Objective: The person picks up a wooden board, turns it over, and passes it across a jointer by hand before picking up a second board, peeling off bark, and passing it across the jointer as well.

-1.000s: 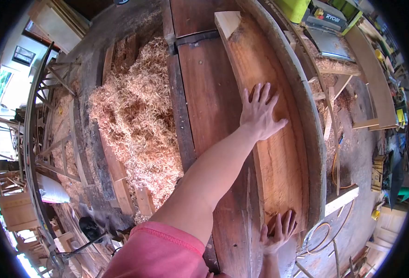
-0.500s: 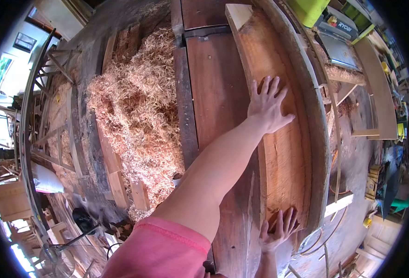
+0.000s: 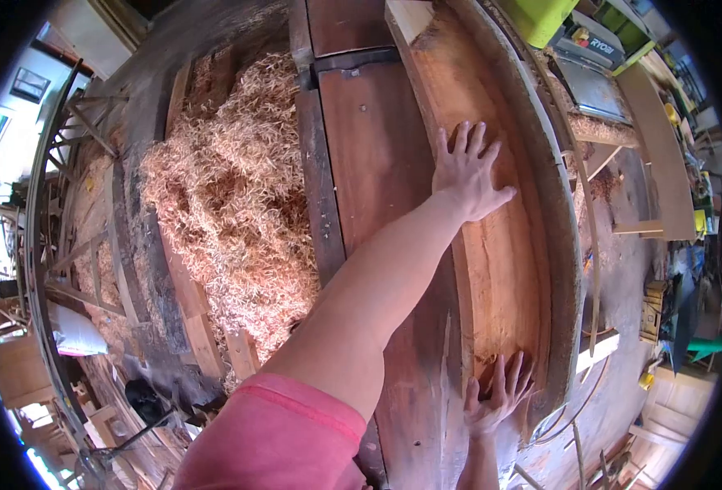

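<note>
A long, thick wooden slab (image 3: 504, 282) with a rough bark edge along its right side lies on a workbench of dark reddish boards (image 3: 377, 147). Flat on the slab's pale face, around its middle, rests my left hand (image 3: 469, 178), its fingers spread and its thumb out to the right. Close to the slab's near end, my right hand (image 3: 494, 404) touches the wood with fingers apart. Neither hand holds anything. Beneath my left arm, part of the bench is covered from view.
A big heap of wood shavings (image 3: 230, 188) lies left of the bench, beside loose timber offcuts (image 3: 242, 355). On the right stand a Ryobi machine (image 3: 594, 49) and a plywood panel (image 3: 659, 155). A white sack (image 3: 75, 328) sits at the far left.
The whole view has shifted slightly. Both hands stay on the slab, with little visible movement against it.
</note>
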A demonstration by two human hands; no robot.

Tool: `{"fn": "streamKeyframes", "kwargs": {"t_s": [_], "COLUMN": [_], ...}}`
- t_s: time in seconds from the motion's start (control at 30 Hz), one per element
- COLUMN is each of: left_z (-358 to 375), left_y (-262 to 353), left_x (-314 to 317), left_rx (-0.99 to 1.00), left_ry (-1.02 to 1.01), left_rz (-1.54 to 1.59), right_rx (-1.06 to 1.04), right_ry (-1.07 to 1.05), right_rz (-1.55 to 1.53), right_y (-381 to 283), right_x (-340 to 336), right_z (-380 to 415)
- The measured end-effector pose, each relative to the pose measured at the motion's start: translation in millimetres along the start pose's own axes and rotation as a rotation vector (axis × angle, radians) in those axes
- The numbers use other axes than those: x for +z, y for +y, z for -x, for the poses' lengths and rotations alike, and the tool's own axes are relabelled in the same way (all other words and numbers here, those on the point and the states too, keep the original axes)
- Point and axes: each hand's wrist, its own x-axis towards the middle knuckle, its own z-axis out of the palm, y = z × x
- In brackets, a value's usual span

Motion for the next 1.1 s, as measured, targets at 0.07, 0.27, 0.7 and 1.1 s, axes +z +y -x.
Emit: {"fn": "streamKeyframes", "kwargs": {"t_s": [0.07,0.27,0.7,1.1], "left_z": [-5.6,-21.8,-52.1,-86.6], "left_y": [-3.6,-15.5,-40.6,-64.6], "left_x": [-0.2,-3.0,-22.9,-23.3], "left_rx": [0.001,0.015,0.018,0.014], "left_ry": [0.001,-0.009,-0.11,-0.055], "left_rz": [-0.004,-0.011,0.01,-0.001], "right_rx": [0.009,0.015,0.014,0.024], "right_ry": [-0.003,0.003,0.021,0.029], "right_rz": [-0.003,-0.006,-0.021,-0.046], "right_y": [-3.4,-5.7,-22.7,-50.8], "right_x": [0.0,7.6,16.1,13.9], "right_z": [-6.1,-21.1,-55.0,-98.3]}}
